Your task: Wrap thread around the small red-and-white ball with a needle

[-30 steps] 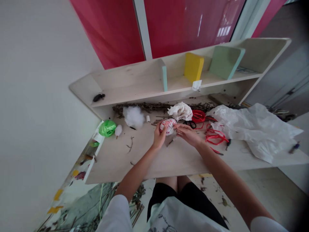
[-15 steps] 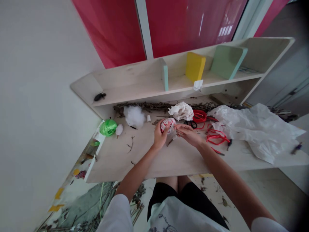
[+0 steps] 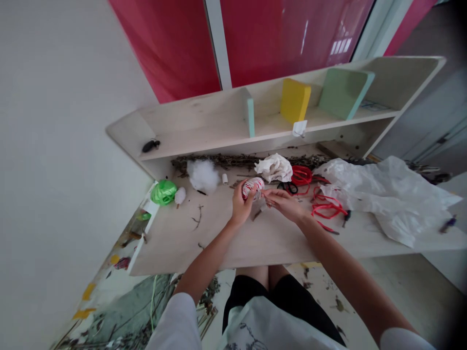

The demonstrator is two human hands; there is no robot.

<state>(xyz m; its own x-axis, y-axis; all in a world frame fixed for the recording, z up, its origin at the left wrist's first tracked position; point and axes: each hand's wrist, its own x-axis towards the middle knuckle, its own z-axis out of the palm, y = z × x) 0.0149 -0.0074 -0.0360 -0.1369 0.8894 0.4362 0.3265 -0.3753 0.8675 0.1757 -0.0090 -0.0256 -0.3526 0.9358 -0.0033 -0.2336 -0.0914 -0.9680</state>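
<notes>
A red and white ball of string (image 3: 252, 186) sits in my left hand (image 3: 241, 201), the fingers wrapped round it above the desk. At its right side, my right hand (image 3: 281, 201) has thumb and fingers pinched together, close against the ball; what lies in the pinch is too small to make out. Just below the hands a short stick with a white tip (image 3: 259, 212) lies on the desk. Behind them is a crumpled white paper (image 3: 274, 168), with black-handled scissors (image 3: 288, 187) to the right.
Red cord (image 3: 328, 208) and a translucent plastic sheet (image 3: 386, 194) lie at the right. White fluff (image 3: 203, 176), a small white roll (image 3: 224, 179) and a green ball of ribbon (image 3: 164, 192) are at the left. Dry twigs (image 3: 219, 160) line the back below a shelf (image 3: 204, 136).
The ball has turned slightly in my left hand. My right hand has shifted a little to the left, nearer the ball.
</notes>
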